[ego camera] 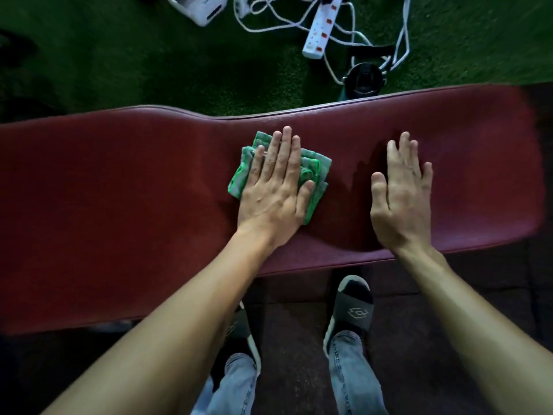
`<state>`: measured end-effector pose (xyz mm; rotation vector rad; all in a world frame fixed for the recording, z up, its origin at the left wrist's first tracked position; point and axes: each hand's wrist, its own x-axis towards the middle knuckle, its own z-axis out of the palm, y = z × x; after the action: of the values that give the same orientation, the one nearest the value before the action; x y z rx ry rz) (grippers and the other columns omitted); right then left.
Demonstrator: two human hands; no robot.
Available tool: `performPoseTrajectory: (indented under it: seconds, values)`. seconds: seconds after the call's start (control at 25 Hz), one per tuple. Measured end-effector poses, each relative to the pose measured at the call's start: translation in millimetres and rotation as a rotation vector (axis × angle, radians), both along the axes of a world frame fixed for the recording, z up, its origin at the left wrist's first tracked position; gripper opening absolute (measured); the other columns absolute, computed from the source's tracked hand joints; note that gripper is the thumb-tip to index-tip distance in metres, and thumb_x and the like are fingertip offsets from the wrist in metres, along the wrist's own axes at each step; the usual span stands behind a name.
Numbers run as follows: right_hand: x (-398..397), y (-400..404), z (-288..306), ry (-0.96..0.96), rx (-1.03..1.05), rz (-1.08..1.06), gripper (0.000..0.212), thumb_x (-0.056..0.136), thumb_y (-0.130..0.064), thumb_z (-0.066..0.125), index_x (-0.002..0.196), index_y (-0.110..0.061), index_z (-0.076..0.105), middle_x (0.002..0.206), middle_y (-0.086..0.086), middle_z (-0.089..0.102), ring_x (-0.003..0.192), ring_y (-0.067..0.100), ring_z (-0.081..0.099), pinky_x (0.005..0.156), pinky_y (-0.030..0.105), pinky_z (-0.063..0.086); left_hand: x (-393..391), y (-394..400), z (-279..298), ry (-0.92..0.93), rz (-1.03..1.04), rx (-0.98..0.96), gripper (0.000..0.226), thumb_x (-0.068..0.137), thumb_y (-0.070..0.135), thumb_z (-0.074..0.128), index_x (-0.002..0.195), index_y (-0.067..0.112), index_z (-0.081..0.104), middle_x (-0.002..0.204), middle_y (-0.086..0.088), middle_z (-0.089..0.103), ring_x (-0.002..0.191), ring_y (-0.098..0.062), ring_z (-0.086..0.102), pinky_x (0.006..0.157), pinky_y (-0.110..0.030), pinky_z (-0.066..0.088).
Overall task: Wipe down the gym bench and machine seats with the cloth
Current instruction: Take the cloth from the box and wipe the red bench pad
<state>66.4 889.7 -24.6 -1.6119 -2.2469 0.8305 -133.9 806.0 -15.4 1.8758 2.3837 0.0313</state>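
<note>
A long maroon padded gym bench [134,187] runs across the view from left to right. A folded green and white cloth [314,169] lies on its middle. My left hand [275,187] presses flat on the cloth with fingers spread, covering most of it. My right hand [401,199] rests flat on the bare pad a little to the right of the cloth, fingers apart, holding nothing.
Beyond the bench is green turf with a white power strip [321,25], tangled white cables [374,40], a white device [200,7] and a dark round bottle top [363,80] by the far edge. My two feet in slides [350,310] stand on dark floor below the bench.
</note>
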Motion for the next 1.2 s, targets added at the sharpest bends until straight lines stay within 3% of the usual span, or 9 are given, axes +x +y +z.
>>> performPoseTrajectory:
  seconds: [0.16, 0.28, 0.4, 0.52, 0.6, 0.72, 0.92, 1.2]
  values:
    - [-30, -16, -1, -0.090, 0.057, -0.014, 0.063, 0.105, -0.035, 0.027, 0.163, -0.014, 0.014, 0.173, 0.002, 0.001, 0.159, 0.014, -0.003, 0.129, 0.042, -0.004, -41, -56, 7, 0.081, 0.145, -0.019, 0.072, 0.105, 0.043, 0.025, 0.161, 0.001, 0.012, 0.171, -0.018, 0.007, 0.159, -0.028, 0.006, 0.128, -0.048, 0.008]
    - [-31, -18, -2, -0.110, 0.077, -0.027, 0.062, 0.105, -0.033, 0.029, 0.163, -0.015, 0.014, 0.173, 0.001, 0.002, 0.159, 0.013, -0.002, 0.130, 0.042, -0.002, -78, -88, 15, 0.088, 0.388, -0.020, 0.075, 0.105, 0.047, 0.022, 0.161, -0.001, 0.008, 0.170, -0.022, 0.003, 0.159, -0.032, 0.003, 0.129, -0.048, 0.005]
    - [-28, -17, -2, -0.086, 0.070, -0.025, 0.062, 0.105, -0.032, 0.028, 0.163, -0.016, 0.014, 0.173, -0.001, 0.003, 0.159, 0.010, -0.002, 0.130, 0.040, -0.002, -91, -67, 15, 0.082, 0.553, 0.013, 0.077, 0.104, 0.047, 0.021, 0.160, -0.003, 0.006, 0.169, -0.026, 0.003, 0.158, -0.035, 0.003, 0.128, -0.048, 0.005]
    - [-27, -17, -3, -0.067, 0.064, -0.030, 0.062, 0.104, -0.034, 0.026, 0.163, -0.018, 0.015, 0.173, -0.002, 0.004, 0.159, 0.009, -0.002, 0.129, 0.036, -0.004, -90, -13, 12, 0.049, 0.574, 0.059, 0.076, 0.102, 0.046, 0.017, 0.159, -0.003, 0.011, 0.168, -0.025, 0.009, 0.158, -0.035, 0.009, 0.128, -0.050, 0.007]
    - [-26, -16, -4, -0.052, 0.062, -0.020, 0.061, 0.104, -0.033, 0.026, 0.163, -0.018, 0.016, 0.173, -0.003, 0.005, 0.159, 0.009, -0.001, 0.129, 0.036, -0.004, -75, 9, 7, 0.022, 0.474, 0.068, 0.076, 0.101, 0.047, 0.017, 0.160, -0.001, 0.015, 0.169, -0.022, 0.013, 0.157, -0.034, 0.012, 0.128, -0.049, 0.007]
    - [-22, -15, -4, -0.044, 0.051, -0.020, 0.061, 0.104, -0.034, 0.025, 0.162, -0.019, 0.019, 0.173, -0.002, 0.007, 0.159, 0.010, 0.001, 0.129, 0.038, -0.002, -25, 8, 1, -0.070, 0.143, 0.093, 0.076, 0.099, 0.047, 0.029, 0.160, 0.001, 0.023, 0.169, -0.019, 0.017, 0.157, -0.031, 0.015, 0.127, -0.048, 0.010]
    - [-24, -20, 0, -0.009, -0.009, -0.036, 0.062, 0.103, -0.036, 0.024, 0.162, -0.019, 0.020, 0.173, -0.003, 0.007, 0.159, 0.010, 0.000, 0.129, 0.041, -0.003, -5, -54, 13, -0.113, -0.286, 0.011, 0.070, 0.105, 0.046, 0.034, 0.161, 0.007, 0.022, 0.171, -0.011, 0.015, 0.159, -0.023, 0.010, 0.128, -0.044, 0.011]
    - [-61, -63, 16, 0.033, -0.019, -0.094, 0.064, 0.103, -0.033, 0.030, 0.161, -0.008, 0.020, 0.172, 0.010, 0.011, 0.160, 0.023, 0.004, 0.128, 0.054, 0.002, -78, -126, 36, -0.069, -0.416, -0.030, 0.067, 0.106, 0.045, 0.037, 0.162, 0.010, 0.022, 0.171, -0.008, 0.015, 0.159, -0.021, 0.009, 0.127, -0.046, 0.017]
